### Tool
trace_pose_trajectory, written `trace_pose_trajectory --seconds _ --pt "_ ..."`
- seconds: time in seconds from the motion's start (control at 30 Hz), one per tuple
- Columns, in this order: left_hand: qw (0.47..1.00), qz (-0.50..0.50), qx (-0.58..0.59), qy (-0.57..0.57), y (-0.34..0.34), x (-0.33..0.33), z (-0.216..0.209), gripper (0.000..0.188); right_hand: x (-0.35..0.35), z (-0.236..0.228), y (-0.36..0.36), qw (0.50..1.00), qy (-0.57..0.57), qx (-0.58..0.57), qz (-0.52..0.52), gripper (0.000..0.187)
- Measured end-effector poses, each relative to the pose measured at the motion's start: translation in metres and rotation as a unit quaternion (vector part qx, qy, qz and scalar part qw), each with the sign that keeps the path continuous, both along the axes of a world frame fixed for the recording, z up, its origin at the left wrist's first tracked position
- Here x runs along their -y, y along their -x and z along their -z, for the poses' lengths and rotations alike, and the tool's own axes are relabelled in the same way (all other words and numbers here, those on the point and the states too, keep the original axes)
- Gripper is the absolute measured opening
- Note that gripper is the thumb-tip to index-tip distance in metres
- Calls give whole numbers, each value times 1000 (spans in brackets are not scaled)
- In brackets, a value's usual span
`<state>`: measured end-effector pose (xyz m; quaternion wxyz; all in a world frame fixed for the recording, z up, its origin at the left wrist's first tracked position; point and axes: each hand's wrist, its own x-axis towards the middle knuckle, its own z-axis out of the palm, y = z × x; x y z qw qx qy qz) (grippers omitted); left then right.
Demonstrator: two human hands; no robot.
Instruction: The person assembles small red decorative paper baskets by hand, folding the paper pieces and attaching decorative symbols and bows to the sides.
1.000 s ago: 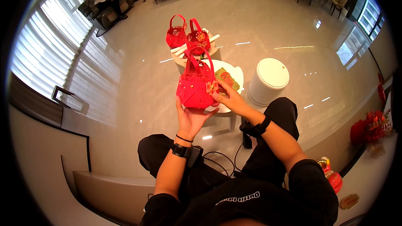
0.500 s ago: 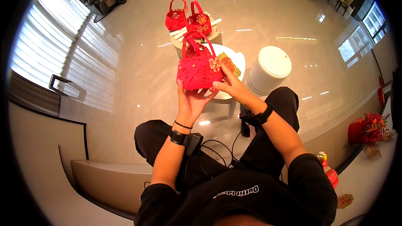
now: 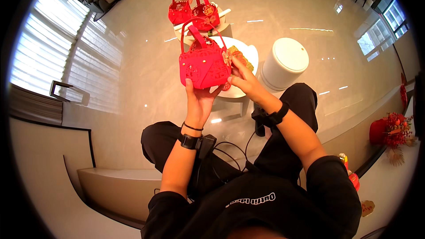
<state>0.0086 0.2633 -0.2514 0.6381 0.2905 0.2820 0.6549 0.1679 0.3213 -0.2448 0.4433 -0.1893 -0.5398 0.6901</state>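
Above the person's lap, a red cut-out basket [image 3: 203, 64] is held up in both hands.

Left hand [image 3: 200, 98] cups the basket from below at its 6 o'clock, fingers curled up its front face and closed on it; the right hand [image 3: 242, 81] comes in at 3 o'clock, fingertips pinched narrow on a small gold-and-red ornament [image 3: 227, 57] at the basket's side. The basket is stiff, lacy felt with two looped handles standing upright. Beyond it at 12 o'clock, a small round white worktop [image 3: 250, 53] carries red and green bits, and two more red baskets [image 3: 194, 12] stand farther off. A white cylindrical stool [image 3: 284, 62] sits at 2 o'clock on the glossy floor [image 3: 141, 62].
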Motion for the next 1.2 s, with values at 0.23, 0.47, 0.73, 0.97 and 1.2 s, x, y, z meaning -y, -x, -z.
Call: trace_pose_trajectory --seconds 0.23,0.47,0.73,0.97,1.2 --pt "999 -23 -29 -21 2 -3 8 84 -3 4 2 998 -6 15 62 58" --pt "997 -18 -55 -50 5 -1 14 82 -1 1 1 996 -2 13 90 60" --pt "1000 -27 1 4 -1 2 -10 89 5 -7 2 996 -29 31 72 72" --pt "980 51 181 63 7 -1 -8 88 4 -19 -5 997 -64 7 41 54" --pt "969 75 213 104 2 -1 -16 83 4 -19 -8 994 -84 31 59 42"
